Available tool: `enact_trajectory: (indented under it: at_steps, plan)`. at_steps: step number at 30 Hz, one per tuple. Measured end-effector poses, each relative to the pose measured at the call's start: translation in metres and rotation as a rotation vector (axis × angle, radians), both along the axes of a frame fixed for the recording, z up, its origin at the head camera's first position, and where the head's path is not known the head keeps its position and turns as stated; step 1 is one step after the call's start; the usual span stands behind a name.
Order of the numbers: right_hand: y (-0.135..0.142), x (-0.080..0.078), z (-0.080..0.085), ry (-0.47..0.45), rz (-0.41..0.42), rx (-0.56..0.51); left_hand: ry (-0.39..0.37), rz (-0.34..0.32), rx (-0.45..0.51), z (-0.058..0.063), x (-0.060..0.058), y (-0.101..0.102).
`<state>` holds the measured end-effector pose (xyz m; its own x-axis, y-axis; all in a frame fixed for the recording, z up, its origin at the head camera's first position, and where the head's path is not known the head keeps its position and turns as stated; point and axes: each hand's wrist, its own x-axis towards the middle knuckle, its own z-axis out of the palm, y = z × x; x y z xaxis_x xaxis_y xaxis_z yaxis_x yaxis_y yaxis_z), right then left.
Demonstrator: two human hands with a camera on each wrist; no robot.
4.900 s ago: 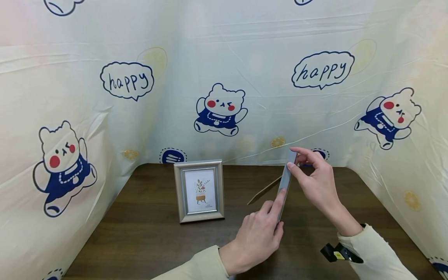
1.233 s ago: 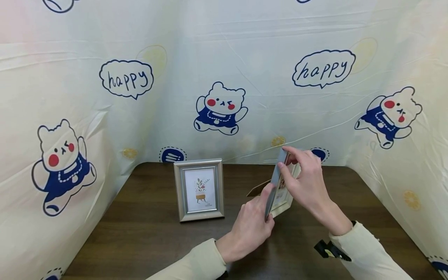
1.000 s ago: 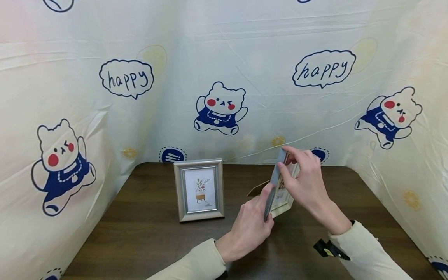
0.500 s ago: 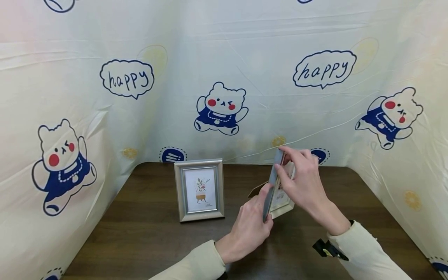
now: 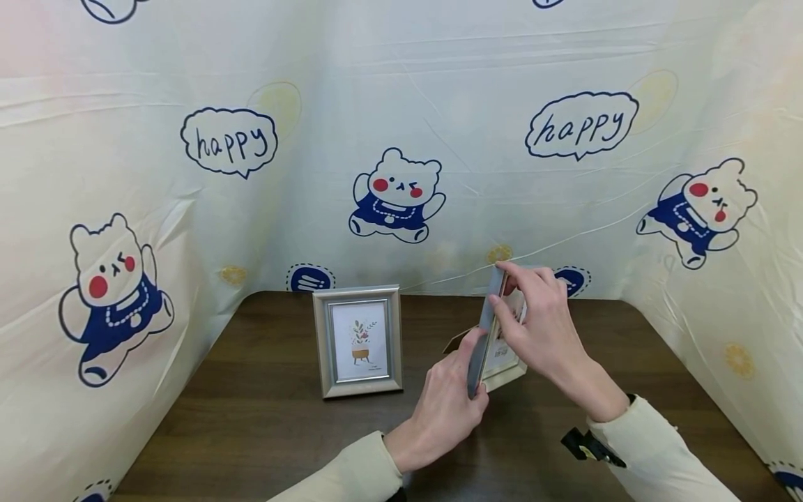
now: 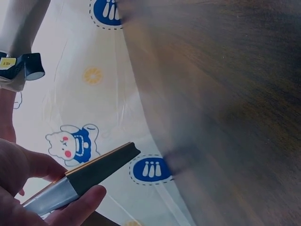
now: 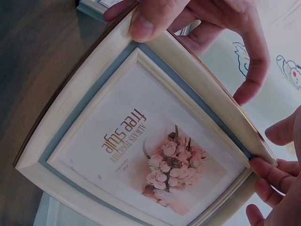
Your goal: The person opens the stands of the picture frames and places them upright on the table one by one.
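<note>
Both my hands hold a cream picture frame (image 5: 482, 359), turned nearly edge-on in the head view. Its grey-blue side edge faces me, and part of its face shows to the right. My left hand (image 5: 442, 408) grips the lower end, its index finger lying along the side edge. Near the top, my right hand (image 5: 544, 324) pinches the frame between thumb and fingers. A brown support leg (image 5: 461, 339) sticks out behind. The right wrist view shows the frame's face (image 7: 87, 82), with a rose picture (image 7: 171, 169) and lettering. In the left wrist view the frame (image 6: 101, 172) appears edge-on.
A silver-beige picture frame (image 5: 320, 348) with a potted-plant print stands upright to the left of my hands. Under everything lies a dark wooden table (image 5: 251, 432). Cloth (image 5: 401, 84) printed with bears encloses the back and sides.
Since the oldest frame, both hands have moved the held frame slightly left and turned it, so its face and broad support leg show. Over the last second it shifts only slightly further left.
</note>
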<state>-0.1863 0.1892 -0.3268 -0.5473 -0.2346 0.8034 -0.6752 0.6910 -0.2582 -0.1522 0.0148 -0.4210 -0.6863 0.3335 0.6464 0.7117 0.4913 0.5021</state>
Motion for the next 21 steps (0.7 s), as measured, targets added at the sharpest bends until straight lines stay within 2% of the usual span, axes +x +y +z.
enact_trajectory:
  at_steps: [12, 21]
  plan:
    - [0.0026, -0.0001, 0.0008, -0.033, 0.017, 0.02, -0.087, -0.035, 0.037, 0.0019, -0.0012, -0.0045]
    - [0.0036, 0.0007, -0.0005, -0.046, 0.043, 0.015, -0.126, -0.03, 0.07, 0.0032, 0.0001, -0.0084]
